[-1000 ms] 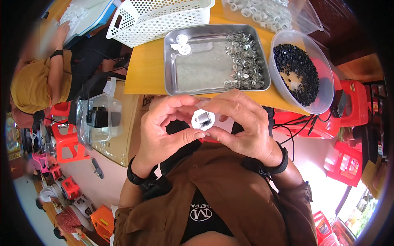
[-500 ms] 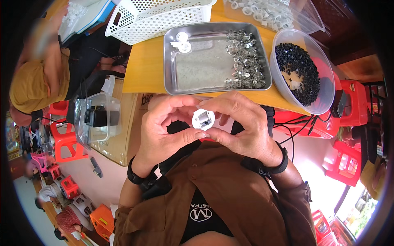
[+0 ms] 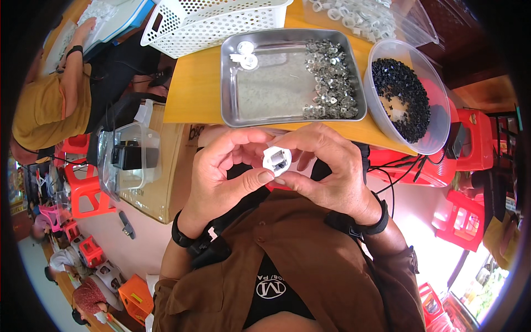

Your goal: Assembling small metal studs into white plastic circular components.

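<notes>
White part (image 3: 277, 161) held between both hands, in front of table (image 3: 188, 94) — left hand (image 3: 225, 170) and right hand (image 3: 329, 166) both pinched on it, thumbs at lower edge, hollow side facing up. On table: metal tray (image 3: 271, 91), few white pieces (image 3: 247, 60) at its far left, glinting grey bits (image 3: 332, 83) heaped down right side. Right of tray — clear bowl (image 3: 440, 110) with black bits (image 3: 412, 102). Perforated white basket (image 3: 221, 27) beyond tray.
</notes>
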Demonstrator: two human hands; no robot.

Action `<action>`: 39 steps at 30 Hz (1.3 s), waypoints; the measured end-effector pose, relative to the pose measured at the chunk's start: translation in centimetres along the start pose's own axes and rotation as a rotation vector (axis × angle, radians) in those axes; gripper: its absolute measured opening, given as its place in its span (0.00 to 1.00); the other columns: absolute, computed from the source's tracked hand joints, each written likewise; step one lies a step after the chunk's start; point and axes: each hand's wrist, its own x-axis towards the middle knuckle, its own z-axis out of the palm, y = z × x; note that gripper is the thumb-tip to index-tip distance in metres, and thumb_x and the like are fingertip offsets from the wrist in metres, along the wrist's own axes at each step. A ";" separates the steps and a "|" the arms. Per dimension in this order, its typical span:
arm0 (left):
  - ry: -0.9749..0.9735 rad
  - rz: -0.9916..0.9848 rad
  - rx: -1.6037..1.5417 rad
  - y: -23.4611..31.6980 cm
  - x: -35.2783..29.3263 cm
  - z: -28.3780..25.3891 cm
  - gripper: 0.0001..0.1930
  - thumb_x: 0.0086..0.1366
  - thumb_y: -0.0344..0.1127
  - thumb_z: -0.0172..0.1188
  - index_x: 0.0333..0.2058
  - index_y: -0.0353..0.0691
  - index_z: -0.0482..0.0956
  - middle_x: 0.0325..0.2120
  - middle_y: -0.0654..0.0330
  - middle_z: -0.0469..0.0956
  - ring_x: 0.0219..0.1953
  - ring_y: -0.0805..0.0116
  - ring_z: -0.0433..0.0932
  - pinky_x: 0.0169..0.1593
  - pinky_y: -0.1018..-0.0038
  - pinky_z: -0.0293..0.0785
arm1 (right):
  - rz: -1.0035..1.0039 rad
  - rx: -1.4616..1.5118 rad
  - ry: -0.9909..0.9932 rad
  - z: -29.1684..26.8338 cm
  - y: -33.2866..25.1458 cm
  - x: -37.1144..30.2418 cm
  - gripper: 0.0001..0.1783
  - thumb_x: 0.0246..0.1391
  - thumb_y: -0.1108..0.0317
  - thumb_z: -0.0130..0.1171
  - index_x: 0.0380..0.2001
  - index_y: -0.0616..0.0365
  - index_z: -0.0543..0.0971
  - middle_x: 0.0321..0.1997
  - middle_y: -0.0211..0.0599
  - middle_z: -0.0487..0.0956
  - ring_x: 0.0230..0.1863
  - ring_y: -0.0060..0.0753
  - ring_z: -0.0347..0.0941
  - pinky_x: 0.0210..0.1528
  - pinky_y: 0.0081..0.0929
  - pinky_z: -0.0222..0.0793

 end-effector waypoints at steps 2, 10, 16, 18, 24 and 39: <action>-0.007 0.001 0.009 0.1 0.0 0.0 0.23 0.53 0.25 0.66 0.47 0.31 0.70 0.39 0.57 0.76 0.39 0.71 0.77 0.42 0.75 0.75 | -0.005 0.007 0.006 0.0 -0.1 0.0 0.25 0.32 0.74 0.72 0.40 0.55 0.77 0.35 0.33 0.78 0.27 0.28 0.73 0.29 0.22 0.72; -0.044 -0.002 0.011 0.0 0.0 -0.2 0.21 0.54 0.25 0.66 0.46 0.31 0.71 0.39 0.57 0.76 0.37 0.71 0.77 0.41 0.75 0.76 | -0.087 -0.087 -0.013 0.0 -0.2 0.1 0.26 0.31 0.72 0.72 0.40 0.52 0.77 0.35 0.32 0.76 0.27 0.28 0.73 0.28 0.23 0.71; -0.002 -0.012 -0.004 -0.1 0.0 -0.1 0.20 0.55 0.26 0.65 0.46 0.31 0.71 0.41 0.56 0.76 0.40 0.69 0.77 0.42 0.75 0.76 | -0.049 -0.099 0.009 0.1 -0.2 0.0 0.25 0.31 0.73 0.71 0.39 0.51 0.78 0.34 0.32 0.76 0.26 0.27 0.72 0.27 0.23 0.70; -0.010 -0.014 0.014 0.0 0.1 0.0 0.20 0.55 0.26 0.65 0.46 0.31 0.71 0.41 0.56 0.75 0.41 0.69 0.77 0.42 0.75 0.75 | -0.051 -0.099 0.014 0.0 -0.1 -0.1 0.25 0.30 0.73 0.71 0.39 0.51 0.78 0.34 0.32 0.76 0.26 0.27 0.72 0.27 0.22 0.70; -0.017 -0.015 0.023 -0.2 -0.2 -0.4 0.19 0.55 0.25 0.65 0.45 0.31 0.72 0.41 0.56 0.75 0.42 0.69 0.77 0.43 0.74 0.75 | -0.038 -0.105 0.000 0.2 -0.1 -0.1 0.25 0.32 0.74 0.71 0.39 0.52 0.78 0.33 0.32 0.76 0.25 0.26 0.72 0.26 0.22 0.71; 0.040 0.008 0.020 -0.4 -0.3 -0.4 0.15 0.58 0.20 0.59 0.46 0.30 0.71 0.39 0.55 0.75 0.41 0.71 0.76 0.46 0.76 0.75 | -0.021 -0.065 -0.004 -0.2 0.0 -0.1 0.26 0.33 0.75 0.71 0.42 0.52 0.77 0.33 0.32 0.76 0.24 0.26 0.71 0.26 0.21 0.71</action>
